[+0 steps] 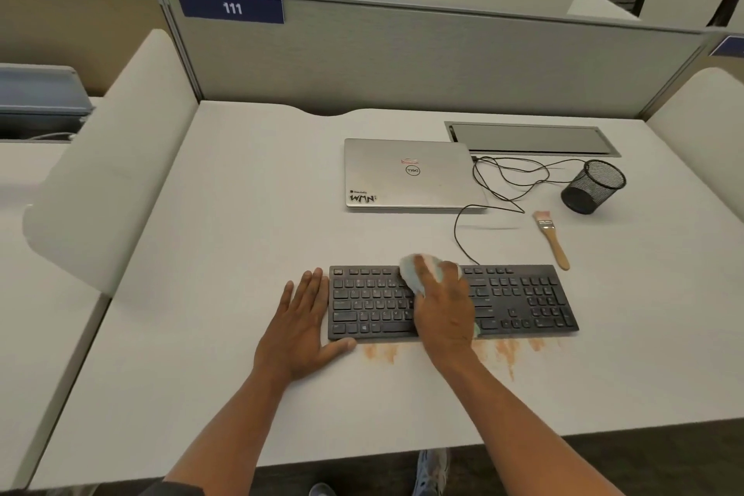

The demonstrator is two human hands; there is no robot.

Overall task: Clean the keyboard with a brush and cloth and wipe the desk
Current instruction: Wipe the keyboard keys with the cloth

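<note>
**Cloth on the keyboard, left hand bracing**

I see the black keyboard (453, 302) lying flat near the front of the white worktop (225, 213). My right hand (443, 308) rests on its middle section, palm down, pressing a pale cloth (418, 268) onto the keys; the cloth bunches out past the fingertips at the keyboard's far edge, and a corner shows below the wrist. Whether those fingers curl round the cloth or simply press it flat, I cannot tell. My left hand (300, 328) lies flat on the worktop against the keyboard's left end, fingers straight and released, thumb along the front corner.

The brush (550, 237) with its wooden handle lies untouched on the worktop just beyond the keyboard's right end, bristles pointing away. Orange-brown stains (505, 352) mark the worktop along the keyboard's near edge. Further back sit a closed silver laptop (410, 173), a loose black cable (503, 181) and a black mesh pen cup (594, 185).
</note>
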